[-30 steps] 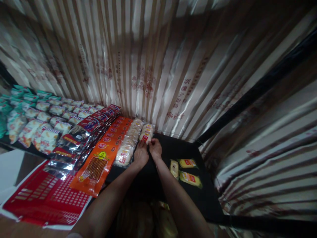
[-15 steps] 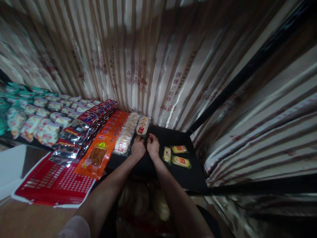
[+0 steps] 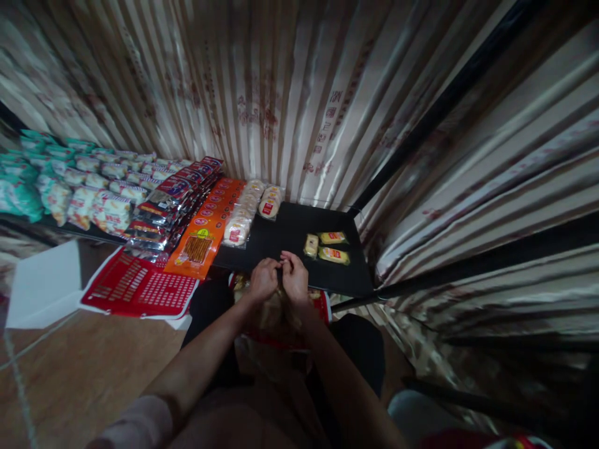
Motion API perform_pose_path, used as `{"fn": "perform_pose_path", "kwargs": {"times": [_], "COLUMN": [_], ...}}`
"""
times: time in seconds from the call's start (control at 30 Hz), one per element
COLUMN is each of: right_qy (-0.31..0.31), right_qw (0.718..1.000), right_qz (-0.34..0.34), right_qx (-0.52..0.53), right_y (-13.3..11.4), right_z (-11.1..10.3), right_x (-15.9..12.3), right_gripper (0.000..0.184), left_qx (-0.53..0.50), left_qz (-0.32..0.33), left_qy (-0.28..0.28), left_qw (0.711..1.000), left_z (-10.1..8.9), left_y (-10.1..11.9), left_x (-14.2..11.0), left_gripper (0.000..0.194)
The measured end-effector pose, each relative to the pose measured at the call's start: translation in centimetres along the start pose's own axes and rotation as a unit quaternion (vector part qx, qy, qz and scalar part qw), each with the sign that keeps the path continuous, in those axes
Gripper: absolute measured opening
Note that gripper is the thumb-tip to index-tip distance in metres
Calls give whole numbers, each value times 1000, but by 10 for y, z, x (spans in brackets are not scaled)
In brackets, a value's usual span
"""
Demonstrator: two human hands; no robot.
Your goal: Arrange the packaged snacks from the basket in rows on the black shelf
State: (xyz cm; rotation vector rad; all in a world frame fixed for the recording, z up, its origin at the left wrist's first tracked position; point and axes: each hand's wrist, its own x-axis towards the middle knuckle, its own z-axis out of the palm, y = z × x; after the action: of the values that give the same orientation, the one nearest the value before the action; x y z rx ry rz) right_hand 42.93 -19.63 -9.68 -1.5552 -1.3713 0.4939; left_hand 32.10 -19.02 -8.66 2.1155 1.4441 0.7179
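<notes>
Round pastry packs (image 3: 270, 202) in a short row at the back of the black shelf (image 3: 285, 234): by the look of it, only partly laid.
Left to right, white snack bags (image 3: 111, 212), dark pouches (image 3: 175, 187) and orange packs (image 3: 199, 249) seem fully set out, as does the longer pastry row (image 3: 238, 224), reaching near the front edge; the left hand (image 3: 264, 279) and right hand (image 3: 294, 279), fingers bent and tips close together, hang over a red basket (image 3: 324, 304), whether pinching anything I cannot tell; three yellow packs (image 3: 334, 255) lie loosely grouped, seemingly barely begun.
</notes>
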Motion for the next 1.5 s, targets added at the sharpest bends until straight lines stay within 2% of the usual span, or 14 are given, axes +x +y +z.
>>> {"fn": "perform_pose_path", "kwargs": {"times": [0.13, 0.23, 0.33, 0.43, 0.6, 0.77, 0.87, 0.93, 1.03, 1.2, 1.33, 1.5], "right_qy": [-56, -135, -203, -237, -244, -178, -136, -118, -99, -76, -52, -16], "right_qw": [997, 986, 964, 946, 931, 940, 956, 966, 978, 986, 967, 921], "right_qz": [-28, -19, -1, 2, -6, -20, -28, -8, 61, 151, 218, 288], "right_qx": [-40, -98, -170, -223, -272, -290, -258, -230, -171, -10, 121, 261], "right_y": [8, 21, 32, 40, 44, 36, 27, 19, 9, 5, 9, 3], "right_z": [-10, -11, -11, -11, -6, -11, -21, -30, -41, -49, -47, -38], "right_x": [-50, -79, -94, -97, -91, -87, -85, -82, -76, -71, -70, -70], "right_gripper": [29, 31, 34, 36, 30, 28, 30, 30, 30, 29, 36, 36], "left_qx": [2, 55, 125, 149, 128, 100, 54, 13, -56, -142, -176, -218], "left_qz": [15, -6, -42, -49, -54, -56, -60, -78, -116, -145, -170, -237], "left_qy": [-53, -72, -111, -159, -161, -126, -82, -60, -38, -18, -8, 48], "left_qw": [998, 996, 985, 975, 977, 985, 993, 995, 991, 979, 970, 946], "left_z": [6, 10, 11, 12, 14, 7, -1, -7, -14, -21, -22, -17], "left_y": [-9, -20, -30, -36, -35, -31, -27, -24, -20, -18, -19, -15], "left_x": [-43, -65, -75, -77, -77, -75, -71, -66, -59, -50, -47, -45], "left_gripper": [32, 33, 38, 40, 33, 35, 36, 38, 38, 29, 26, 34]}}
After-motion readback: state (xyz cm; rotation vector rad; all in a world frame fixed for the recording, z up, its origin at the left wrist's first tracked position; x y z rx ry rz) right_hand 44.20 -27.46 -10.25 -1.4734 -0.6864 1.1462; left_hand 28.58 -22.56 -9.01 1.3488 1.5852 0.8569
